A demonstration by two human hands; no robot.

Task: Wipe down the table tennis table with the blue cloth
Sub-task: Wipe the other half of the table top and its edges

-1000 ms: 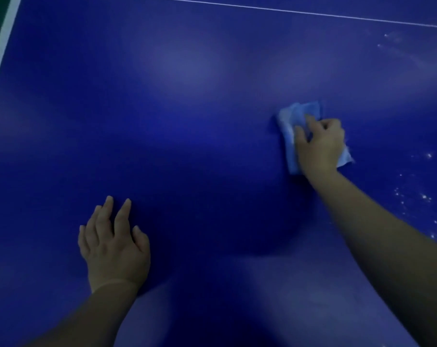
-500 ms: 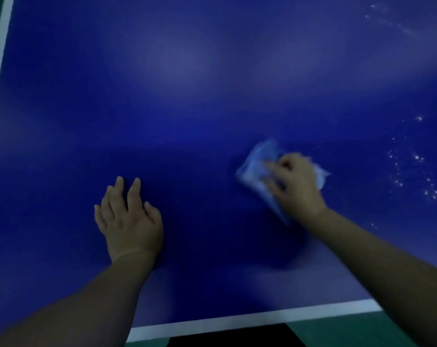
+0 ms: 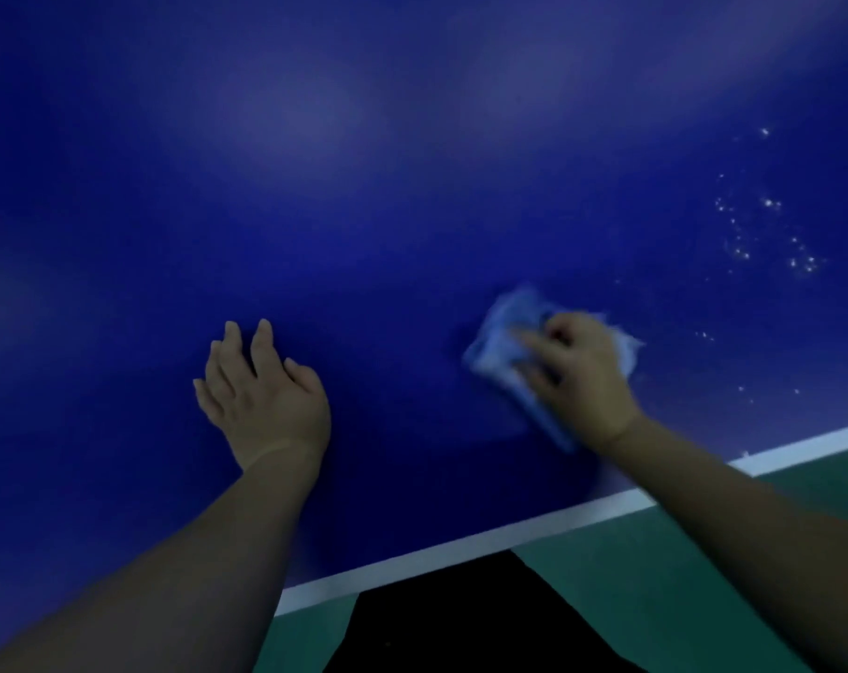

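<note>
**Blue cloth, in use on table tennis table**

Blue cloth (image 3: 507,344): soft, light, crumpled; likely bunches and slips unless pressed flat from above. Best held across the middle, palm down. Pinned under right hand (image 3: 580,376), fingers curled over it, edges showing on both sides. Lies on table tennis table (image 3: 364,187) near white edge line (image 3: 461,541). Left hand (image 3: 266,405) flat on table, fingers relaxed, holding nothing. White specks (image 3: 771,235) beyond cloth, unwiped.

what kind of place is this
Probably a table tennis hall or games room: a blue table tennis table with a white edge line stands on a green floor, like sports flooring.
</note>
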